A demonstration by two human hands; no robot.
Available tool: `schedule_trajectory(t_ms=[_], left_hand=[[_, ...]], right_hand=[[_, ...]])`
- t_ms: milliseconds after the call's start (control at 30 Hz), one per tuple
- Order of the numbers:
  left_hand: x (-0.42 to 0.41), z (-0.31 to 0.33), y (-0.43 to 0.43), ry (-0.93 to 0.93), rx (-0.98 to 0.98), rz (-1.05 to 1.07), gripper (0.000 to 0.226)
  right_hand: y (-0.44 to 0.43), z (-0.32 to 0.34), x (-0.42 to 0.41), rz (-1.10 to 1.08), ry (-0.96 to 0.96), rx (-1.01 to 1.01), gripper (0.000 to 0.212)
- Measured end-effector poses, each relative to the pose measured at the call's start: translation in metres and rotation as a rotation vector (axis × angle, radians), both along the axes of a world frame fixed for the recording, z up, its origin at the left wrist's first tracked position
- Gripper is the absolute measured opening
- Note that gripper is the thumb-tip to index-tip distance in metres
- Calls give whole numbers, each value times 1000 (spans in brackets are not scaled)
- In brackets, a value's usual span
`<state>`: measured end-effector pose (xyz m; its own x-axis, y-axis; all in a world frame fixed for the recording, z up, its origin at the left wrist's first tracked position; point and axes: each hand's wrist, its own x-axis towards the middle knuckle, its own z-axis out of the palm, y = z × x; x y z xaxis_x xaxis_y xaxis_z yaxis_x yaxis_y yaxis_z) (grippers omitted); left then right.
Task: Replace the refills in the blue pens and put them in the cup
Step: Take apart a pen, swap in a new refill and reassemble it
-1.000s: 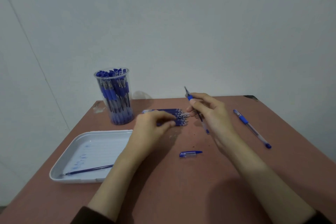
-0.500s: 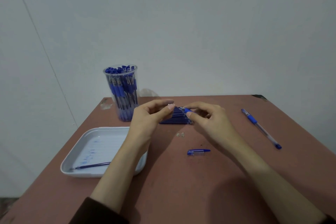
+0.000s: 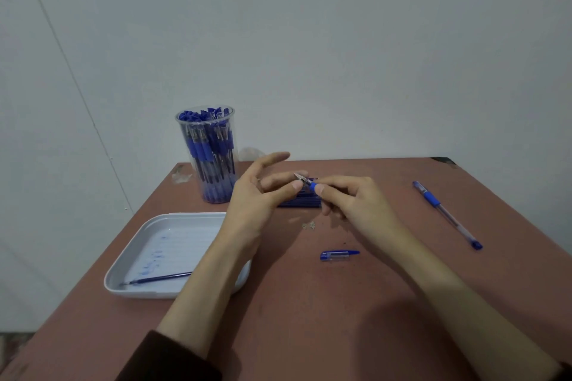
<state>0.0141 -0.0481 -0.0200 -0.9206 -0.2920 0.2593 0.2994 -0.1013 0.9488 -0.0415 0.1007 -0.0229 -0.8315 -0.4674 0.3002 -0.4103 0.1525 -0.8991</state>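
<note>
My right hand grips a blue pen by its blue grip, the metal tip pointing left. My left hand pinches that tip between thumb and a finger, the other fingers spread upward. Both hands hover over a pile of blue refills lying on the table, partly hidden by them. A clear cup packed with several blue pens stands at the back left. A pen cap lies in front of my hands. Another blue pen lies at the right.
A white tray at the left holds one loose refill and ink smears. Small scraps lie near the refills. The brown table ends at a grey wall behind and drops off at its left edge.
My left hand rose from the refill pile to meet the pen tip. My right hand swung the pen from upright to pointing left. The camera view shifted a little.
</note>
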Motion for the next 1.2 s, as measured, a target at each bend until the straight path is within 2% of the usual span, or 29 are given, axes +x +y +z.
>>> schedule_trajectory(t_ms=[167,233,300,367,500,700,900,1033,1200], left_hand=[[-1,1,3,-23,57,-63,57],[-2,-1,3,-41,46,-18,49],[-4,-2,2,-49,8,31,28],[-4,-3,2,-52,-5,12,16],[-3,-2,5,-42,-60,-55,31],[-3,-3,3,-22,-19,0,27],[-2,-2,4,-25,-32,2,29],[0,-2,6,-3,-29,41,21],[-1,0,3,-16,1,-7,18]], right_hand=[[-4,4,8,64,-153,-115,26],[-5,5,8,72,-201,-194,22],[-5,6,6,67,-227,-254,21],[-5,6,5,38,-225,-250,19],[-5,4,8,55,-178,-180,21],[-6,6,11,112,-252,-282,22],[-6,5,7,44,-218,-241,20],[-7,5,10,74,-191,-218,25],[-5,7,12,188,-445,-300,21]])
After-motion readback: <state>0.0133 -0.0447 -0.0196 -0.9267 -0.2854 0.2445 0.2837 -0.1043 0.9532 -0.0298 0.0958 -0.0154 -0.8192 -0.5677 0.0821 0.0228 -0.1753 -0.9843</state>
